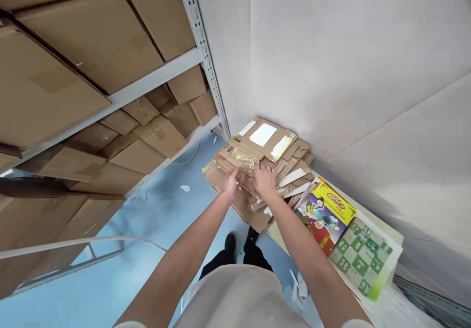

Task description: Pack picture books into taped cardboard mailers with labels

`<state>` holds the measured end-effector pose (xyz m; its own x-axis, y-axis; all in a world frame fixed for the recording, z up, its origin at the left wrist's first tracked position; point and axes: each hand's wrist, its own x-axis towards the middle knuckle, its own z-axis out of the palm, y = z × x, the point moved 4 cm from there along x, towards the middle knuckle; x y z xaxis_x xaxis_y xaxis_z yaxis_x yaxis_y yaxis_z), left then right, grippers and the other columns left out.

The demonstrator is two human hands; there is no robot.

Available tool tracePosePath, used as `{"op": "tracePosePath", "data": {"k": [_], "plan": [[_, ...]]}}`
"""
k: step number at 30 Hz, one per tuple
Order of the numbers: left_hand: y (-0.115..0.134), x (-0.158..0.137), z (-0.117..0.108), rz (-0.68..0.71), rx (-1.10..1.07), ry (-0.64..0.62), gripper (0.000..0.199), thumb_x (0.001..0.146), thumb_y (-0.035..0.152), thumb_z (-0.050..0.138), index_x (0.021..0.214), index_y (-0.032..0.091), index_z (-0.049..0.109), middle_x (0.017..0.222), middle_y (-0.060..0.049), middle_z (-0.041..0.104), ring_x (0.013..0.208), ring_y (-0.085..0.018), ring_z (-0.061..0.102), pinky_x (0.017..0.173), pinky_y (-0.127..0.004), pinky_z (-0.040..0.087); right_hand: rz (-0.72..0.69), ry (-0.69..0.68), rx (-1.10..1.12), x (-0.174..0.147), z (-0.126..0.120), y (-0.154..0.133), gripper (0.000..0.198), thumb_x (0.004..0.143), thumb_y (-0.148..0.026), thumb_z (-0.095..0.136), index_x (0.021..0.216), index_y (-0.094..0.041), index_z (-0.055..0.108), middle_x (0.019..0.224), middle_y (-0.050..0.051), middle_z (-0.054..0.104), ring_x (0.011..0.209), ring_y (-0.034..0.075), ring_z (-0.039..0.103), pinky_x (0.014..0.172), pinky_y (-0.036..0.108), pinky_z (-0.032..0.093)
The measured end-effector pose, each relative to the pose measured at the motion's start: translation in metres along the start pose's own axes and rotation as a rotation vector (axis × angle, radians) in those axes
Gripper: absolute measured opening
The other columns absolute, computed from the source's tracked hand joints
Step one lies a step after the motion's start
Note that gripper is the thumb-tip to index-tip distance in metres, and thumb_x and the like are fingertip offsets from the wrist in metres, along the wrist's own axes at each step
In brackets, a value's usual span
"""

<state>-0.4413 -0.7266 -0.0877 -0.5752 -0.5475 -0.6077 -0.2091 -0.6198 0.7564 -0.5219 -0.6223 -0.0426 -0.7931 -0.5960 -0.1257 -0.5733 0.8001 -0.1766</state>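
Note:
A pile of flattened cardboard (235, 204) lies on the near end of a low table, its pieces overlapping at uneven angles. My left hand (231, 183) is closed at the front edge of an upper piece that carries shiny clear tape (243, 159). Beside it, my right hand (264, 181) has its fingers curled over the same area of brown cardboard. Both thumbs and the undersides of the fingers are partly hidden. Behind the hands, a flattened box (277, 134) with white labels (263, 134) tops the pile.
Metal shelving (158, 78) full of cardboard boxes (88, 38) rises on the left. Right of the pile, the table holds a colourful comic-style book (326, 215) and a green numbered sheet (360, 254). A pale wall (331, 73) stands behind. Paper scraps (185, 188) lie on the blue floor.

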Motion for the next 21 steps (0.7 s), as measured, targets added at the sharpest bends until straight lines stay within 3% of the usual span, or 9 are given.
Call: {"op": "tracePosePath", "data": {"k": [4, 7, 10, 13, 17, 21], "plan": [[0.001, 0.005, 0.001, -0.054, -0.099, -0.002, 0.023, 0.070, 0.037, 0.067, 0.081, 0.019, 0.056, 0.086, -0.003, 0.064, 0.076, -0.012, 0.060, 0.061, -0.022, 0.041, -0.043, -0.024, -0.033, 0.002, -0.006, -0.007, 0.030, 0.080, -0.026, 0.060, 0.107, -0.014, 0.057, 0.103, 0.017, 0.065, 0.095, 0.028, 0.057, 0.082, 0.038, 0.040], [0.012, 0.003, -0.002, -0.016, -0.164, -0.005, 0.020, 0.070, 0.032, 0.068, 0.079, 0.020, 0.056, 0.080, -0.001, 0.063, 0.071, -0.012, 0.060, 0.063, -0.023, 0.044, -0.055, 0.012, 0.020, -0.017, -0.016, -0.018, 0.026, 0.081, -0.028, 0.057, 0.104, -0.015, 0.060, 0.103, 0.015, 0.065, 0.097, 0.027, 0.056, 0.084, 0.036, 0.041], [0.023, -0.008, -0.022, 0.027, -0.216, 0.118, 0.016, 0.074, 0.026, 0.064, 0.086, 0.022, 0.055, 0.086, -0.001, 0.065, 0.077, -0.014, 0.062, 0.067, -0.026, 0.047, -0.064, 0.084, 0.103, -0.054, -0.021, -0.041, 0.030, 0.081, -0.028, 0.057, 0.108, -0.016, 0.061, 0.106, 0.013, 0.064, 0.100, 0.026, 0.055, 0.090, 0.035, 0.041], [0.031, -0.024, -0.057, 0.068, -0.220, 0.207, 0.019, 0.073, 0.020, 0.062, 0.091, 0.023, 0.056, 0.095, -0.001, 0.066, 0.083, -0.015, 0.063, 0.071, -0.027, 0.048, -0.067, 0.108, 0.217, -0.097, -0.015, -0.070, 0.036, 0.081, -0.032, 0.060, 0.114, -0.017, 0.060, 0.109, 0.011, 0.063, 0.103, 0.026, 0.054, 0.092, 0.037, 0.042], [0.050, -0.041, -0.111, 0.248, -0.123, 0.093, 0.024, 0.066, 0.025, 0.068, 0.088, 0.022, 0.059, 0.097, -0.003, 0.068, 0.085, -0.015, 0.063, 0.078, -0.027, 0.048, -0.073, 0.192, 0.412, -0.149, -0.017, -0.090, 0.046, 0.078, -0.041, 0.064, 0.118, -0.019, 0.059, 0.118, 0.012, 0.059, 0.109, 0.027, 0.053, 0.095, 0.041, 0.043], [0.079, -0.052, -0.141, 0.377, 0.011, -0.125, 0.035, 0.059, 0.036, 0.075, 0.088, 0.020, 0.063, 0.093, -0.003, 0.070, 0.081, -0.016, 0.063, 0.077, -0.028, 0.048, 0.223, 0.508, 0.509, -0.207, -0.042, -0.053, 0.041, 0.083, -0.038, 0.057, 0.121, -0.021, 0.058, 0.121, 0.013, 0.056, 0.116, 0.028, 0.050, 0.101, 0.046, 0.039]]}}
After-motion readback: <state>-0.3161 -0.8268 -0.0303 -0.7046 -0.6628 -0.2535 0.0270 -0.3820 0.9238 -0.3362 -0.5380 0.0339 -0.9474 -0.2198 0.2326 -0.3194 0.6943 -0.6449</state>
